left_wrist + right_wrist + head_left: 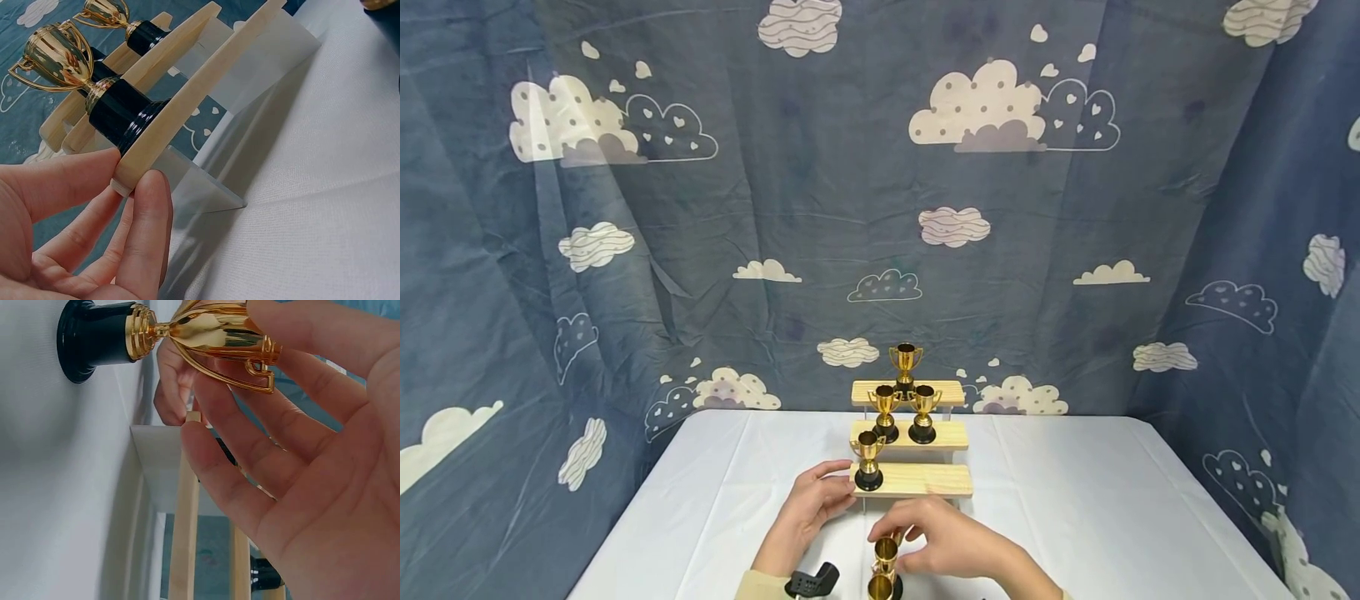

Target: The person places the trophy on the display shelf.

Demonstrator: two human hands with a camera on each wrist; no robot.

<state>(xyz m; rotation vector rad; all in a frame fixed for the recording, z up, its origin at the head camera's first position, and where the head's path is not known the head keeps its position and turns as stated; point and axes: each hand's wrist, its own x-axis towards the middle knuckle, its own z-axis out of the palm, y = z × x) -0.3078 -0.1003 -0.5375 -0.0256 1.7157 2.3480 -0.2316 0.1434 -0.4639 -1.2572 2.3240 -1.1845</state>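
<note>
Fingers of the right hand (951,540) are curling partway round a gold trophy (212,332), positioned before the bottom shelf (925,479); the left hand (812,504) is pinching that shelf's left end. Crowding is risking a knock against the neighbouring trophy (881,587); uneven left-hand pressure could topple the shelf trophy (868,458).

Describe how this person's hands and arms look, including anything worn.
Both the left hand and right hand are ungloved, with no rings visible. On the left there is a beige sleeve and a chunky black wristband; on the right only a sliver of pale cuff shows.
</note>
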